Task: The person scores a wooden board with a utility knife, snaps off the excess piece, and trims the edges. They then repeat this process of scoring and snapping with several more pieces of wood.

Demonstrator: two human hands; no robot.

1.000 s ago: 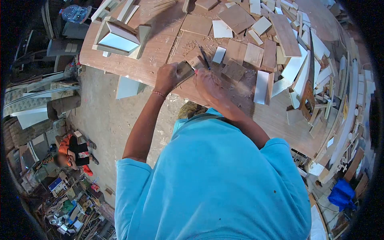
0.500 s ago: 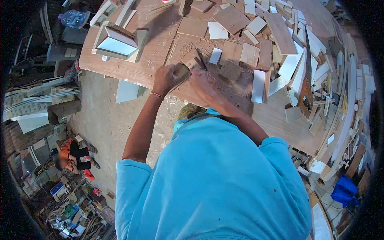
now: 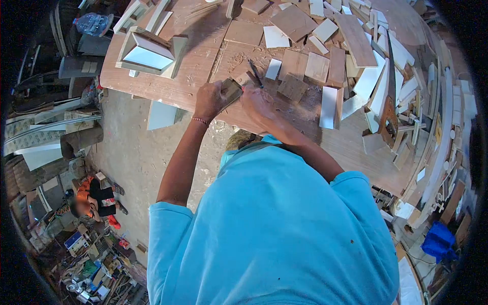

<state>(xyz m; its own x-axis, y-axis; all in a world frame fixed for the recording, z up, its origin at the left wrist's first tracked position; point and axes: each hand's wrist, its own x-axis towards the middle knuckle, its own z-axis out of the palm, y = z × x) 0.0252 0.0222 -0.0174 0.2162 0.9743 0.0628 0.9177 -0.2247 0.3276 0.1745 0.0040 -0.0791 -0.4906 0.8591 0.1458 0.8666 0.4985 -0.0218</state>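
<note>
Wood shavings (image 3: 235, 63) speckle the broad brown plywood workbench (image 3: 351, 152), where, near its closest edge, the left hand (image 3: 209, 100) has its fingers clamped on one short dark-brown wooden block (image 3: 233, 90), and the right hand (image 3: 258, 105) bends to the block's other end, its fingertips too hidden to tell what they grip. Good control calls for a firm hold with fingertips clear of that end; just beyond are one slim black tool (image 3: 255, 73), one brown-handled handsaw (image 3: 390, 119) rightward, and, far left, one person in orange and black (image 3: 96, 192).
</note>
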